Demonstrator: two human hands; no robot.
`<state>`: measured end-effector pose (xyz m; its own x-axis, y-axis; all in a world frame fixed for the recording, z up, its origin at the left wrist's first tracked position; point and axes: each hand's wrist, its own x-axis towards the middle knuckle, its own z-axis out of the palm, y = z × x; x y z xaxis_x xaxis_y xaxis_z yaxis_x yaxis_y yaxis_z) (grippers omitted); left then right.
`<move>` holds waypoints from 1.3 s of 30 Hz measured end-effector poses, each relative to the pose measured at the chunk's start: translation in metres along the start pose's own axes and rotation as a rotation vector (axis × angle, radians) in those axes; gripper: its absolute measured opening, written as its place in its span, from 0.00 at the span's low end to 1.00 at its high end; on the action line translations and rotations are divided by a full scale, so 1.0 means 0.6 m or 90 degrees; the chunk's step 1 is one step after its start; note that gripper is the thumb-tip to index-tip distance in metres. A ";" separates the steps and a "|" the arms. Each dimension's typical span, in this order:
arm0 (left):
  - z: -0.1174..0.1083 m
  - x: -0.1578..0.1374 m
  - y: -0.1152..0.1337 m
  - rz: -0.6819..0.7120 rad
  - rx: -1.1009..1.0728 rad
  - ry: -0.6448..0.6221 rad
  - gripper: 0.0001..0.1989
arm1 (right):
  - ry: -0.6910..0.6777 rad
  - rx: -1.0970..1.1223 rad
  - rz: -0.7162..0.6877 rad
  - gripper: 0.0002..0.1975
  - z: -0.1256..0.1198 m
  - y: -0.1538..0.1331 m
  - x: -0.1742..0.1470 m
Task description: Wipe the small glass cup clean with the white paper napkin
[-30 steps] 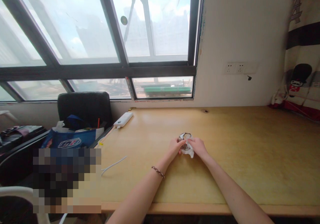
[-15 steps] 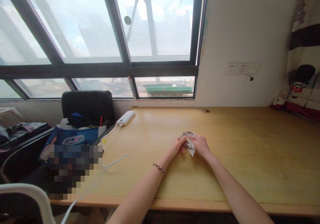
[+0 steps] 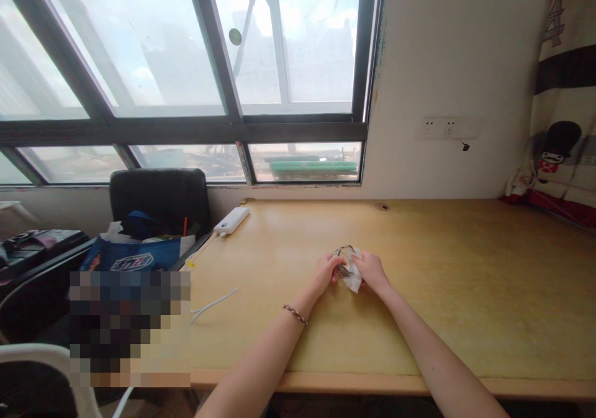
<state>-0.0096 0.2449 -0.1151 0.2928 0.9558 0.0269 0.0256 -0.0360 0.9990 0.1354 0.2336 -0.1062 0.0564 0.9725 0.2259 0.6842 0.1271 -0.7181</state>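
From here, the dark-lined piece [image 3: 345, 273] over the desk [image 3: 465, 275] is hard to name — the left hand [image 3: 328, 270] and the right hand [image 3: 371, 269] cover much of it and of the white sheet [image 3: 354, 281]. Left of the desk, a blocky blur [image 3: 128, 328] hides the blue bag's [image 3: 139, 251] lower part and swallows the white cable's [image 3: 215, 304] end. Behind the desk, the window [image 3: 158, 45] runs out of sight — likewise the curtain [image 3: 556, 101] at the desk's right.

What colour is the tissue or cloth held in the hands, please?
The tissue or cloth is white, clearest in the head view.
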 end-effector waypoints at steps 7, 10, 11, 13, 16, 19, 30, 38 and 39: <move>-0.008 0.005 -0.017 -0.026 -0.046 -0.039 0.23 | -0.035 0.004 -0.077 0.15 -0.014 -0.011 -0.007; -0.007 0.010 -0.020 -0.044 -0.030 -0.036 0.25 | -0.158 0.048 0.021 0.11 -0.006 -0.014 -0.010; -0.006 0.010 -0.019 -0.052 -0.024 -0.034 0.26 | -0.190 0.062 0.051 0.10 -0.003 -0.014 -0.010; -0.002 0.010 -0.016 -0.059 -0.021 -0.024 0.27 | -0.178 0.058 0.086 0.10 0.002 -0.012 -0.009; 0.006 0.005 -0.005 -0.021 -0.027 -0.033 0.27 | -0.072 0.004 0.102 0.14 0.004 -0.009 -0.006; 0.012 -0.001 0.006 0.017 -0.021 -0.073 0.23 | -0.019 -0.030 0.110 0.18 0.002 -0.008 -0.004; 0.017 0.002 0.000 -0.141 -0.201 -0.103 0.18 | 0.004 -0.119 0.135 0.32 -0.031 -0.031 -0.015; 0.009 0.013 -0.002 -0.263 -0.317 -0.119 0.16 | 0.020 -0.105 0.125 0.35 -0.071 -0.039 -0.024; 0.008 0.014 -0.003 -0.270 -0.316 -0.123 0.16 | 0.002 -0.076 0.138 0.36 -0.073 -0.035 -0.023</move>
<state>-0.0026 0.2518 -0.1167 0.5201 0.7874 -0.3309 -0.2523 0.5118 0.8212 0.1523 0.2090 -0.0654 0.2134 0.9739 0.0775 0.7373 -0.1085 -0.6668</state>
